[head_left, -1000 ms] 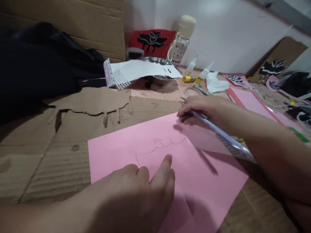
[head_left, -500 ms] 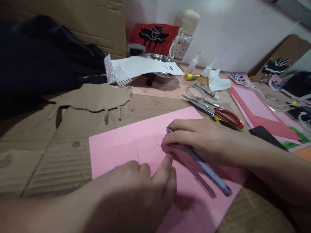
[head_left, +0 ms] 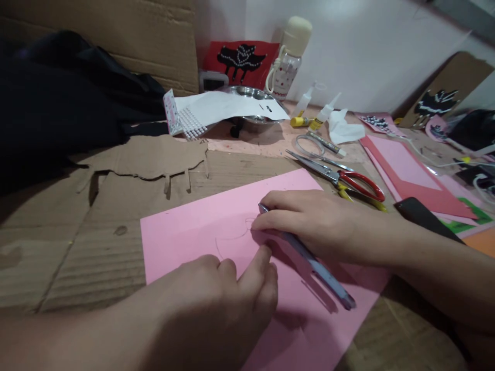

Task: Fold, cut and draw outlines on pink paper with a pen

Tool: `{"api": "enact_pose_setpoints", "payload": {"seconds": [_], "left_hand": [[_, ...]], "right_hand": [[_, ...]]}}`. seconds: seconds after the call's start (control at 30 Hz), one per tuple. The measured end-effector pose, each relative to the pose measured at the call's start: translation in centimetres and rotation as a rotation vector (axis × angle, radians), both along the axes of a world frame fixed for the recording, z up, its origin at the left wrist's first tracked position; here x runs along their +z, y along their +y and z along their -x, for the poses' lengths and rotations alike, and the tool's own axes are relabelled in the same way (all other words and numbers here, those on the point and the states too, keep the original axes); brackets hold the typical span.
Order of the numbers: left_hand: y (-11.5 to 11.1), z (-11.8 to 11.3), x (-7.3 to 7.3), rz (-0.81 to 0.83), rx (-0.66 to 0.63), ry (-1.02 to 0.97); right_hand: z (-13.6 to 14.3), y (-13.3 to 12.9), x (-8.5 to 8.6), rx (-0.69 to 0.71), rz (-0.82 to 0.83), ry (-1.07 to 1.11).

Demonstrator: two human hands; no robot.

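A pink sheet of paper (head_left: 185, 224) lies on the cardboard (head_left: 88, 268), with thin curved pencil-like lines drawn near its middle. My right hand (head_left: 305, 219) rests on the sheet's upper right part with a pale blue-grey pen (head_left: 320, 270) in it; the pen lies slanted between the fingers, its pointed end up by the fingertips. My left hand (head_left: 228, 299) is on the lower part of the paper, index finger stretched toward the right fingertips and the other fingers curled. Nothing shows in my left hand.
Scissors (head_left: 328, 172) with red and yellow handles lie beyond my right hand. A cut cardboard piece (head_left: 154, 154) is at the back left. Behind are a metal bowl (head_left: 270, 116), glue bottles (head_left: 323, 113) and a bottle (head_left: 290, 62). Red and pink papers (head_left: 429, 193) and a black object (head_left: 423, 216) lie right.
My right hand and the pen have shifted slightly left over the drawn lines. The view has also moved a little. My left hand keeps almost the same pose on the paper.
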State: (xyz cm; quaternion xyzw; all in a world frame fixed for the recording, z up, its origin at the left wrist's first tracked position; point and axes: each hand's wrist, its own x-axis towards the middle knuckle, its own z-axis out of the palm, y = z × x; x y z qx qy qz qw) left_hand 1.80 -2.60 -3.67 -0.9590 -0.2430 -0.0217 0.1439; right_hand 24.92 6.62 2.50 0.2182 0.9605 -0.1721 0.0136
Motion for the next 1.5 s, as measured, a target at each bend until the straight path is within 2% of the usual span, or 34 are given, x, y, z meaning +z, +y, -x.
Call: {"api": "enact_pose_setpoints", "payload": {"seconds": [0.07,0.2,0.4,0.5,0.63,0.83,0.93,1.07,1.3,1.5], "left_hand": [[-0.1,0.0,-0.3,-0.025,0.004,-0.013],[0.4,0.3,-0.7,-0.055,-0.094,-0.075],[1.1,1.0,-0.8,0.035,-0.169,0.018],[1.0,1.1,-1.0,0.044,-0.167,0.039],[1.2,0.9,-1.0,0.058,-0.164,0.028],[1.4,0.5,-0.4,0.046,-0.103,-0.021],[1.3,0.6,-0.5,0.035,-0.108,-0.036],[1.3,0.7,-0.4,0.078,-0.125,0.005],[1.3,0.4,-0.4,0.069,-0.109,0.004],[1.4,0.3,-0.4,0.074,-0.113,-0.023]], "right_hand": [[0.0,0.0,-0.4,-0.005,-0.025,0.003],[-0.1,0.1,-1.1,-0.039,0.011,0.035],[0.0,0.2,0.1,-0.034,0.062,0.021],[0.2,0.1,-0.6,-0.105,0.098,-0.003],[0.2,0.1,-1.5,-0.082,0.076,0.036],[0.4,-0.1,-0.3,-0.153,0.142,0.053],[0.5,-0.2,-0.8,-0.130,0.108,0.037],[0.5,-0.1,-1.8,-0.189,0.104,-0.001],[0.4,0.3,-1.1,-0.114,0.148,0.081],[1.1,-0.2,-1.7,-0.251,0.189,0.045]]}}
